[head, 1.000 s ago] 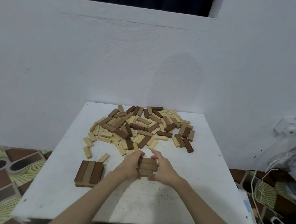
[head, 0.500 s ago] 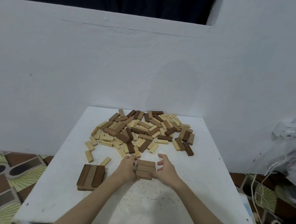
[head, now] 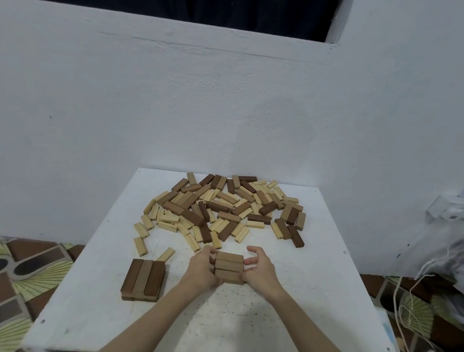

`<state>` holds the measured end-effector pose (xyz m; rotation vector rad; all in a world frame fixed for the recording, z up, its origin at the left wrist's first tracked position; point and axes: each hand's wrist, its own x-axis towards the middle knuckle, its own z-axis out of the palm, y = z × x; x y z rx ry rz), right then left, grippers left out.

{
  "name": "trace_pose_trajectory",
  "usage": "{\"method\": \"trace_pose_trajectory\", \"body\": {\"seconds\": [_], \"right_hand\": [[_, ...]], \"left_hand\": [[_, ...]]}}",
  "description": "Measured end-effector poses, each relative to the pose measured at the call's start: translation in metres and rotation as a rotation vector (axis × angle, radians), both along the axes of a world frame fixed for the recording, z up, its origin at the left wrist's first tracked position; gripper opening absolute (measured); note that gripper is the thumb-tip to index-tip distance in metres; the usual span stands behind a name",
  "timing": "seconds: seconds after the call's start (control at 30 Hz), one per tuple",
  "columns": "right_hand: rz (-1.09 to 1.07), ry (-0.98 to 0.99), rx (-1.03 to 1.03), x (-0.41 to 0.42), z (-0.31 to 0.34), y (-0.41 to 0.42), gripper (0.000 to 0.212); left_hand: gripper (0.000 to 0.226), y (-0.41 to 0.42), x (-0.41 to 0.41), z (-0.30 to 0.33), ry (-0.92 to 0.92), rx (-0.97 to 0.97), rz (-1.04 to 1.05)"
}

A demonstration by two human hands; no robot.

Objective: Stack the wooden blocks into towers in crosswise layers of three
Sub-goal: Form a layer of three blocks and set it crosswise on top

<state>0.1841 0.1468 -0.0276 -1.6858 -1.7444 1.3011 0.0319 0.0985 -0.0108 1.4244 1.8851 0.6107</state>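
1. Both hands are squaring a layer of three blocks [head: 229, 267] at centre frame on the counter [head: 311, 313].
2. The left hand [head: 202, 267] is pressing the layer's left ends; whether its fingers are curled, one cannot tell.
3. The right hand [head: 258, 270] is opening, its fingers spreading off the right ends, where a second ago they were cupping them.
4. Next, probably fetching three blocks from the loose pile [head: 222, 206] above, crosswise.
5. A finished stack [head: 144, 280] is waiting lower left.

We counted two bare hands [head: 204, 267], one square white table [head: 281, 324], two low stacks of brown rectangular wooden blocks [head: 144, 280], each showing three on top, and one loose heap of pale and dark wooden blocks [head: 222, 206], too many to count.
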Motion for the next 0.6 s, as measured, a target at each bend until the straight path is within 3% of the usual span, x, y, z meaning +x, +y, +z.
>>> {"method": "trace_pose_trajectory", "body": {"seconds": [0.2, 0.6], "right_hand": [[-0.011, -0.011, -0.013, 0.0015, 0.0020, -0.0020, 0.069], [-0.102, 0.033, -0.024, 0.0024, 0.0049, -0.0067, 0.062]], "left_hand": [[0.072, -0.0019, -0.0039, -0.0001, -0.045, -0.015, 0.037], [0.067, -0.0031, -0.0079, -0.0070, -0.136, 0.018, 0.058]]}}
